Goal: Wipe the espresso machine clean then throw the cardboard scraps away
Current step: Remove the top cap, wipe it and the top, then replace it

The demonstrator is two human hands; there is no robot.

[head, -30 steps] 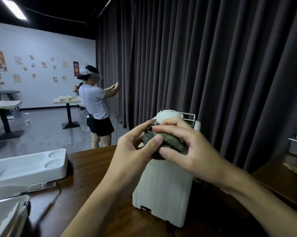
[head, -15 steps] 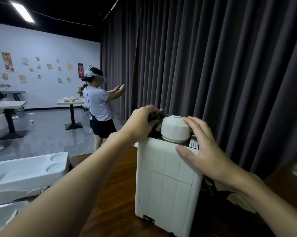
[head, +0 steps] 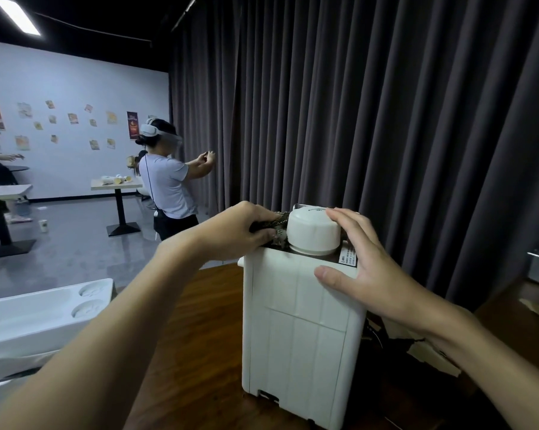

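Head view: your left hand (head: 243, 228) clenches a dark rag (head: 276, 223) on top of the espresso machine (head: 299, 330), and your right hand (head: 364, 271) braces it.
Your left fingers curl round the rag and press it onto the top's left edge, touching the round white cap (head: 313, 231). Your right hand lies spread and grasps nothing, thumb on the ribbed white panel, fingers beside the cap. The machine stands upright on the wooden table (head: 200, 352), its white panel facing you.
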